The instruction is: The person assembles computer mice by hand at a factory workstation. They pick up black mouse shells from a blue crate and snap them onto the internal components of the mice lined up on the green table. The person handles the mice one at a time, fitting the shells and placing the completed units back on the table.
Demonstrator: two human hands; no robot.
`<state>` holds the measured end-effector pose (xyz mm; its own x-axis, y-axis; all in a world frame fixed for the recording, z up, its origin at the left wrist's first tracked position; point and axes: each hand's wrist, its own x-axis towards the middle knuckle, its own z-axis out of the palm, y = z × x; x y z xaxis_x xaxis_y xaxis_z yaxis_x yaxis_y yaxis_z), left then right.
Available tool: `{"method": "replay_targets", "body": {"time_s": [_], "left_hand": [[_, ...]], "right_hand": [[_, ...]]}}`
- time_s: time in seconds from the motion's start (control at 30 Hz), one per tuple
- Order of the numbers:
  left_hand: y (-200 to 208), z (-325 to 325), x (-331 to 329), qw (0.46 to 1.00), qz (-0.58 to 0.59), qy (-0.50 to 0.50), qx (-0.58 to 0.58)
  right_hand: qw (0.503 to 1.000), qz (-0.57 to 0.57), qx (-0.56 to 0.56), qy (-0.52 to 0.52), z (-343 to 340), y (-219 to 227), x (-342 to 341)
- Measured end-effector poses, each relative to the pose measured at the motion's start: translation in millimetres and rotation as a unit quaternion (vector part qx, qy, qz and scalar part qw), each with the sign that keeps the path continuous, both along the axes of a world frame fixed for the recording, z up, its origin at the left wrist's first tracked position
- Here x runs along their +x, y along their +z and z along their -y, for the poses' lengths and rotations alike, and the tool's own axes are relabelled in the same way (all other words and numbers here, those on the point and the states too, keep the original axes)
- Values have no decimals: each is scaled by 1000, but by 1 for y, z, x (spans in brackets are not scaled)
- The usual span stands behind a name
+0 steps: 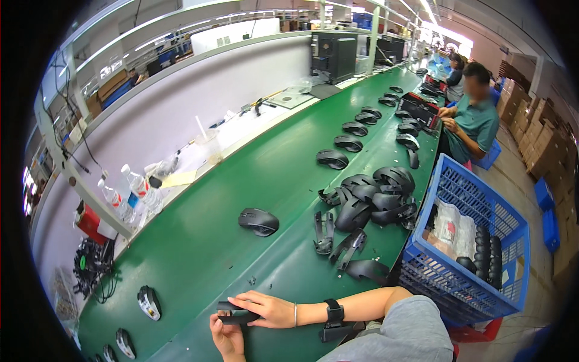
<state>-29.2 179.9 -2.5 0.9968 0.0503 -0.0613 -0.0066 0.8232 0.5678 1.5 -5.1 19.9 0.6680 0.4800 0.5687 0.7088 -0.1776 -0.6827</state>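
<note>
Low in the picture, a black plastic mouse shell is held between both hands above the green work surface. The fingertips of my left hand close on its near left end. My right hand grips it from the right, fingers lying over its top; a wristband and a black strap sit on that arm. Part of the shell is hidden under the fingers. A few tiny dark bits lie just beyond my hands. Farther ahead is a black computer mouse. To its right rises a pile of curved black mouse shells.
A blue plastic crate with black parts and clear bags stands at my right. Partly assembled mice lie at left, more mice farther up the line. Water bottles stand on the left ledge. A co-worker sits far right.
</note>
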Motion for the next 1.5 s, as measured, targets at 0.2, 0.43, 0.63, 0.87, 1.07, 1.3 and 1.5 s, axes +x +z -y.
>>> {"method": "replay_targets", "body": {"time_s": [0.2, 0.43, 0.63, 0.87, 1.07, 1.3, 1.5], "left_hand": [[-13, -15, 0, 995, -33, -59, 80], [-21, -14, -5, 991, -18, -30, 126], [-29, -19, -4, 991, 41, -94, 84], [15, 7, -10, 993, 10, -31, 111], [37, -13, 27, 930, 25, 50, 363], [-4, -158, 92, 393, -256, 392, 791], [27, -150, 113, 601, -278, 276, 697]], "right_hand": [[999, 22, -34, -5, -1, 0, 1], [999, 28, 20, 0, 4, 10, -5], [993, -36, 85, 67, 11, 15, -4], [996, -20, 75, 41, 7, 21, 0], [994, 52, -4, -98, 19, 10, 18], [989, 47, 30, -134, 18, 13, 38], [980, 77, 30, -179, 25, 5, 53]]}}
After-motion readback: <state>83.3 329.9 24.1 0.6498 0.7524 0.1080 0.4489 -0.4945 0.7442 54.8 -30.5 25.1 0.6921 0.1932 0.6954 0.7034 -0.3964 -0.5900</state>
